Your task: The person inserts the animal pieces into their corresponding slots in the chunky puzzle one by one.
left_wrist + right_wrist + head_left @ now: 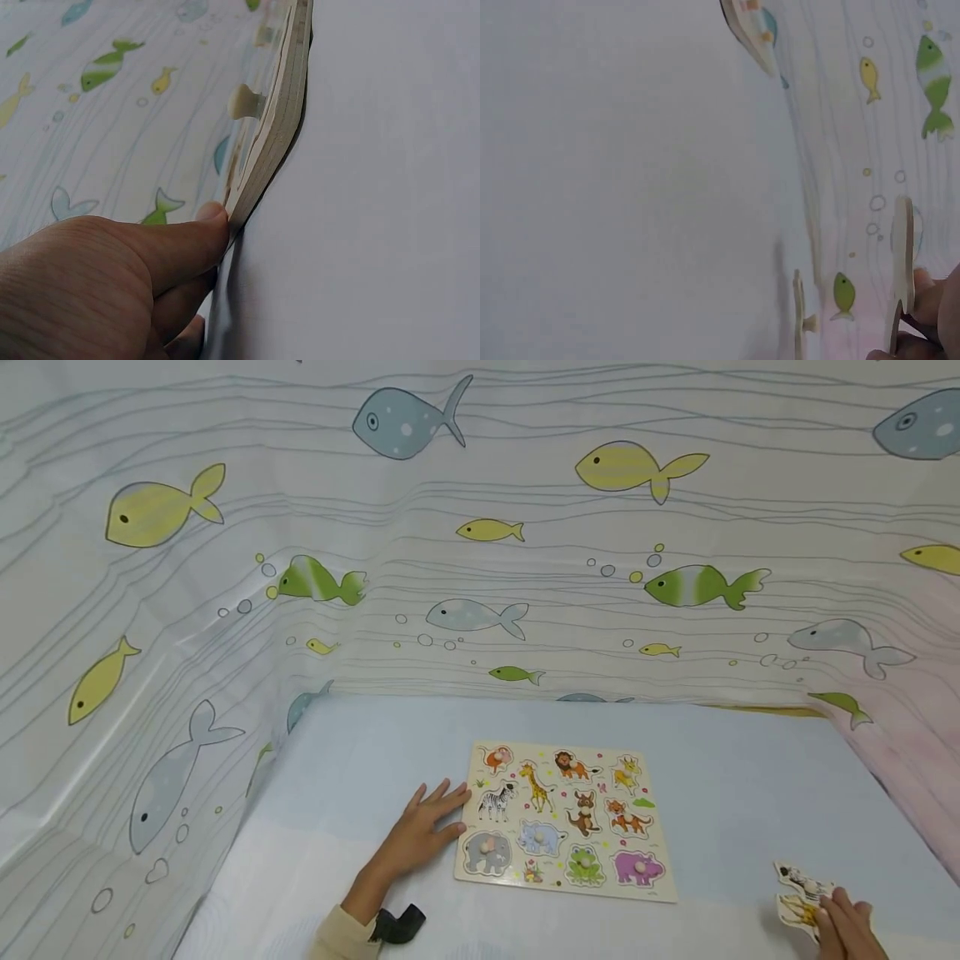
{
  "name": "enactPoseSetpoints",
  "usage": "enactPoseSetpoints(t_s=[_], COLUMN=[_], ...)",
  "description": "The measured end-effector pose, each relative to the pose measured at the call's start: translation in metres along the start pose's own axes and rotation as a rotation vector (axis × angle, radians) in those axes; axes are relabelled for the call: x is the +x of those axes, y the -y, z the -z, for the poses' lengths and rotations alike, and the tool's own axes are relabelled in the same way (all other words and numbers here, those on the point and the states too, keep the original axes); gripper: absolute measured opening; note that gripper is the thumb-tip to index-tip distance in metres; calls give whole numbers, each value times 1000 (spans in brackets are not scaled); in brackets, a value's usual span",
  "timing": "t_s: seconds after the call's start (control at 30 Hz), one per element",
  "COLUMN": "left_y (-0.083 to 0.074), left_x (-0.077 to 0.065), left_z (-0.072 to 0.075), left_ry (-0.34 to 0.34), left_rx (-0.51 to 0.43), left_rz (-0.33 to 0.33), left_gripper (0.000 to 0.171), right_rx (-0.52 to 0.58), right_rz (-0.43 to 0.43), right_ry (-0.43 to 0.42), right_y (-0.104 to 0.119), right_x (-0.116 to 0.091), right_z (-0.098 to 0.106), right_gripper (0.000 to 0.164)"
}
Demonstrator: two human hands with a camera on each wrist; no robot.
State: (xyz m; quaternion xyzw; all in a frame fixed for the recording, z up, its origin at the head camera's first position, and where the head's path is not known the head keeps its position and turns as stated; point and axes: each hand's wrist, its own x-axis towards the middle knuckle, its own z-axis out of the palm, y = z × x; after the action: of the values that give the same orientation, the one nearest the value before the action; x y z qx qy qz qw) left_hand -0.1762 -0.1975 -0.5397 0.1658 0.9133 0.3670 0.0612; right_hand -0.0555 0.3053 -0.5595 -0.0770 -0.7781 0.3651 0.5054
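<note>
A wooden knob puzzle board (555, 897) with animal pictures lies on the table. My left hand (422, 831) rests at its left edge, fingers spread; in the left wrist view the thumb (206, 217) touches the board's edge. At the lower right, my right hand (847, 927) has a zebra piece (802, 881) and a giraffe piece (797, 910) at its fingertips. The right wrist view shows a piece (904, 255) edge-on, pinched in the fingers (928, 307). A second piece (798, 315), its knob showing, is lower, near the table; which animal each is, I cannot tell.
Knobbed animal pieces, such as the elephant (487, 853) and the purple hippo (637, 867), sit in the board. A light blue sheet (735, 793) covers the table. Fish-patterned cloth (420, 552) encloses it at the back and sides. A black strap (397, 924) circles my left wrist.
</note>
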Motion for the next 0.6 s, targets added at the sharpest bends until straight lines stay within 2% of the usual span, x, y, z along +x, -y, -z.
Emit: enactPoseSetpoints(t_s=[0.03,0.2,0.4,0.5,0.6], left_y=[0,-1,-2,-2,-1], left_x=[0,0,1,1,2], left_z=[0,1,2,1,0], left_ry=[3,12,2,-4,-9], left_rx=[-3,-7,1,1,14], left_rz=[-1,-6,2,7,3], left_gripper=[53,54,54,53,53], right_rx=[-45,-159,-186,-187,-112], right_rz=[-62,-125,-35,51,161], right_ry=[44,174,306,410,505], right_y=[15,38,48,51,54], right_x=[5,22,40,48,56], right_z=[0,-7,-17,-25,-32], right_gripper=[20,24,30,34,40])
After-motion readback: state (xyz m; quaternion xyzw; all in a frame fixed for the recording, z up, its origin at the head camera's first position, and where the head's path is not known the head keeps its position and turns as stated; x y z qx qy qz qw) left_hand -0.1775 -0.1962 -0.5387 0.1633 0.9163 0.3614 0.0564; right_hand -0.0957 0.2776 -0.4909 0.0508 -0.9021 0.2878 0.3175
